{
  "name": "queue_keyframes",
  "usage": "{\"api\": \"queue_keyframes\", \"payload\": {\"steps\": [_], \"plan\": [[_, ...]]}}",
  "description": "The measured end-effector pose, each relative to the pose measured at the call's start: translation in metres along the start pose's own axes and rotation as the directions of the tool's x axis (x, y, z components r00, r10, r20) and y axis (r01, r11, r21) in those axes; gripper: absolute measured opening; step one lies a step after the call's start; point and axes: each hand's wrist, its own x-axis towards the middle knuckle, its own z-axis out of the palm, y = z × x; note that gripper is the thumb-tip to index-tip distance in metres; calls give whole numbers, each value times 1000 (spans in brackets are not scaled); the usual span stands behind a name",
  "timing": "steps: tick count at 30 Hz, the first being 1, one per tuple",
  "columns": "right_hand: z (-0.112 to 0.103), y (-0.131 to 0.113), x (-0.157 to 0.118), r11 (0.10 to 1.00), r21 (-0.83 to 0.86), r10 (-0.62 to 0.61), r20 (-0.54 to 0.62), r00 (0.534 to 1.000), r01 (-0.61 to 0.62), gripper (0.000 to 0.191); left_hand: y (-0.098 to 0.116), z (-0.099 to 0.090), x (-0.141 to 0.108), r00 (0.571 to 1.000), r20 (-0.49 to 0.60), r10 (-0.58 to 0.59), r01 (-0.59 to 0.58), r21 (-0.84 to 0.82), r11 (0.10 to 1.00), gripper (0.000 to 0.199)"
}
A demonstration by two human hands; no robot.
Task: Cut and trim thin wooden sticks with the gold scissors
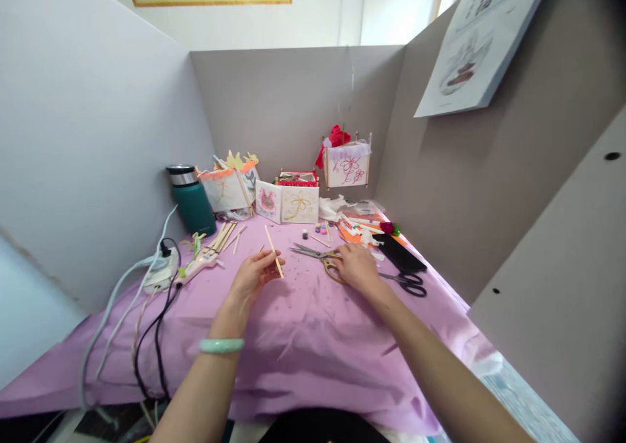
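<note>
Between the thumb and fingers of my left hand (257, 271) is a thin pale wooden stick (273, 250), tilted with its upper end toward the back of the table. My right hand (358, 265) is closed at the gold handles of a pair of scissors (317, 255); some of its fingers are hidden. The blades point left, toward the stick, and lie slightly apart. Several more wooden sticks (225, 237) lie beyond my left hand. Black-handled scissors (409, 282) rest just right of my right wrist, near a black phone (401, 254).
A green bottle (194, 201) stands at the left by a glue gun (198, 265) and a power strip (163, 270) with trailing cables. Decorated paper boxes (299, 205) line the back; another box (348, 169) hangs at right. Grey partitions (298, 104) enclose the purple-covered table (313, 325).
</note>
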Motion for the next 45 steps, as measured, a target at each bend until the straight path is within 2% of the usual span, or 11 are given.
{"api": "queue_keyframes", "payload": {"steps": [5,12,15,19,22,26,33,36,39,42,45], "plan": [[1,26,4,985,-24,-165,198,966,173,34,-9,-6,9,992,-77,-104,103,-21,994,6],[5,21,4,969,-88,-211,182,960,230,28,-17,-13,14,992,-126,-16,26,74,997,17],[1,17,4,978,-69,-186,151,971,198,24,-21,-14,15,963,-210,167,-119,222,968,24],[-8,14,2,972,194,-154,121,981,129,27,-31,-20,21,930,-195,313,-204,435,877,22],[-10,11,-3,943,301,-169,73,983,140,34,-36,-24,26,927,-173,334,-205,513,834,20],[-8,7,-11,965,233,-164,176,971,121,33,-35,-26,26,932,-160,327,-202,521,830,21],[-6,3,-12,952,297,-134,176,975,77,29,-30,-24,24,927,-201,316,-171,524,834,23],[-7,0,-14,836,543,-20,181,983,-83,35,-29,-23,20,920,-158,358,-199,599,776,24],[-9,-7,-18,570,775,72,285,956,-274,53,-25,-18,14,892,-132,433,-221,707,672,23],[-9,-16,-25,300,881,-54,397,916,-365,51,-21,-11,7,838,-84,540,-258,810,526,19],[-3,-22,-30,137,931,-147,357,922,-339,36,-19,-7,4,815,-58,577,-289,822,491,17]]}}
